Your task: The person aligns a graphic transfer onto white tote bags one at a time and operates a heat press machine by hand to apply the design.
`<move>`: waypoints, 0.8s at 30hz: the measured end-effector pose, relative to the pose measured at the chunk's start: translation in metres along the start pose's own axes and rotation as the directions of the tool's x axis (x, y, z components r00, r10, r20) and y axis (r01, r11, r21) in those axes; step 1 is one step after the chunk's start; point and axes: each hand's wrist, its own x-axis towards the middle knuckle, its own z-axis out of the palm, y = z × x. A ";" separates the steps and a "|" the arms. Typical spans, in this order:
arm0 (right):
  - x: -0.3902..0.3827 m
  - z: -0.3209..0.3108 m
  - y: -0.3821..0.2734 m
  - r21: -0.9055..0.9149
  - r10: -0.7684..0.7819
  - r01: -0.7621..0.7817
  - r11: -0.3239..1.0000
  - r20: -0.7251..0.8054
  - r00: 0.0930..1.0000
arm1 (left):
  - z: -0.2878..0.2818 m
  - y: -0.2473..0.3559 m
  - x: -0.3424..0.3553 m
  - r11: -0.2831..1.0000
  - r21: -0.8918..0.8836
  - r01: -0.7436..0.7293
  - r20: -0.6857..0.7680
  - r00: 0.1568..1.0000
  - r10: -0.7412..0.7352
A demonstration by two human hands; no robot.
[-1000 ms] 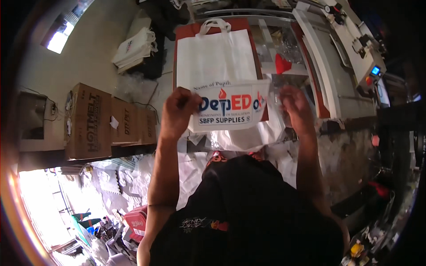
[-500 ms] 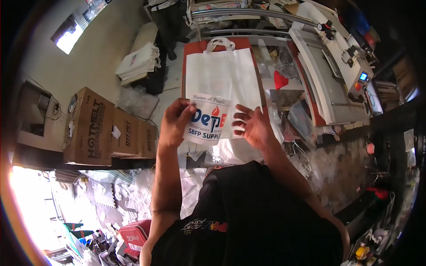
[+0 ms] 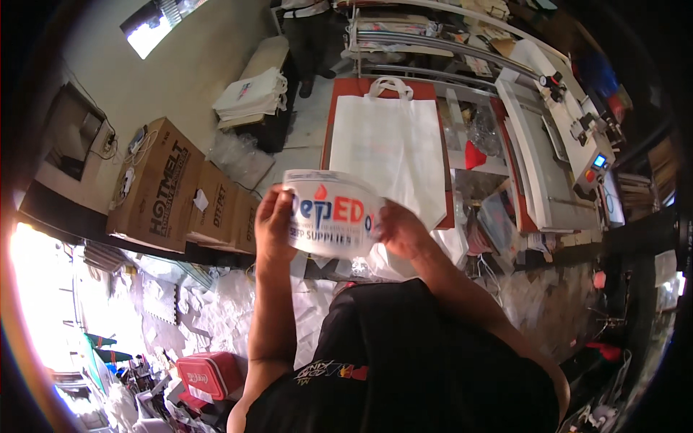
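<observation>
Head view, from left to right: brown cardboard boxes (image 3: 162, 195), ranged in a row by the wall, probably to keep out of the way of the work. Beyond and to the right, a stack of white bags (image 3: 253, 95), laid roughly flat on a worktop (image 3: 268, 53), perhaps for easy lifting off one by one. Next, the left hand (image 3: 274, 224), pinching the left end of a printed white sheet (image 3: 328, 213) between thumb and fingers, apparently near the margin so as to leave most of the print uncovered. Raised over the near left part of a single white bag (image 3: 390, 144), and bowed, likely from thinness. Under that bag, a red board (image 3: 343, 88), visible along the edges; handles (image 3: 393, 81) turned toward the far end, presumably to leave the main face smooth. At the right end of the sheet, the right hand (image 3: 401, 227), blurred, with fingers bent in at the edge; cannot tell whether pinching or merely touching, but seemingly there to steady that end. Farther right, a small red object (image 3: 474, 155), then a pale press-like machine (image 3: 527, 159) with a control box (image 3: 595, 169), angled inward, probably for easy reading.
</observation>
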 end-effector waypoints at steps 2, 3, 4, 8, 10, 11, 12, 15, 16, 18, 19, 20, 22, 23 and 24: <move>-0.021 0.029 -0.024 -0.264 -0.146 0.082 0.961 -0.232 0.962 | -0.022 -0.004 -0.004 0.998 0.064 -0.019 -0.057 0.998 0.022; -0.032 0.005 -0.032 -0.413 -0.198 0.097 0.906 -0.208 0.958 | -0.028 -0.007 -0.009 0.977 0.213 0.027 -0.101 0.995 -0.006; -0.042 0.007 -0.035 -0.413 -0.208 0.105 0.905 -0.213 0.955 | -0.040 -0.013 -0.017 0.930 0.358 0.081 -0.154 0.988 -0.026; -0.072 0.010 -0.023 -0.688 -0.259 -0.113 0.716 -0.413 0.873 | -0.078 -0.065 -0.057 0.837 0.400 0.373 -0.079 0.924 -0.375; -0.083 -0.018 -0.013 -0.705 -0.379 0.010 0.709 -0.369 0.849 | -0.073 -0.075 -0.057 0.779 0.469 0.417 -0.052 0.893 -0.447; -0.087 -0.009 -0.013 -0.701 -0.378 0.003 0.714 -0.381 0.844 | -0.073 -0.078 -0.054 0.758 0.485 0.436 -0.070 0.884 -0.463; -0.091 0.011 -0.020 -0.781 -0.398 -0.011 0.624 -0.330 0.856 | -0.072 -0.078 -0.050 0.736 0.501 0.455 -0.091 0.874 -0.478; -0.098 0.031 -0.040 -0.886 -0.482 -0.077 0.457 -0.320 0.816 | -0.041 -0.059 -0.027 0.893 0.344 0.292 -0.023 0.953 -0.303; -0.098 0.036 -0.041 -0.881 -0.570 0.075 0.466 -0.234 0.788 | -0.037 -0.052 -0.022 0.888 0.348 0.301 -0.020 0.949 -0.314; -0.102 0.054 -0.057 -0.863 -0.666 0.231 0.449 -0.151 0.730 | -0.024 -0.032 -0.008 0.888 0.459 -0.025 0.192 0.979 -0.072; -0.105 0.070 -0.070 -0.902 -0.707 0.385 0.196 0.142 0.693 | -0.015 -0.021 -0.002 0.887 0.462 -0.025 0.194 0.978 -0.074; -0.110 0.084 -0.078 -0.852 -0.669 0.520 -0.066 0.425 0.610 | -0.005 -0.012 0.003 0.853 0.454 -0.259 0.305 0.944 0.124; -0.113 0.106 -0.078 -0.847 -0.712 0.527 -0.066 0.410 0.570 | 0.009 0.002 0.007 0.771 0.427 -0.473 0.402 0.863 0.307; -0.115 0.111 -0.077 -0.847 -0.754 0.526 -0.077 0.395 0.524 | 0.017 0.005 0.008 0.741 0.414 -0.529 0.422 0.833 0.358; -0.116 0.109 -0.079 -0.814 -0.749 0.574 -0.085 0.433 0.502 | 0.022 0.009 0.009 0.703 0.407 -0.584 0.437 0.800 0.411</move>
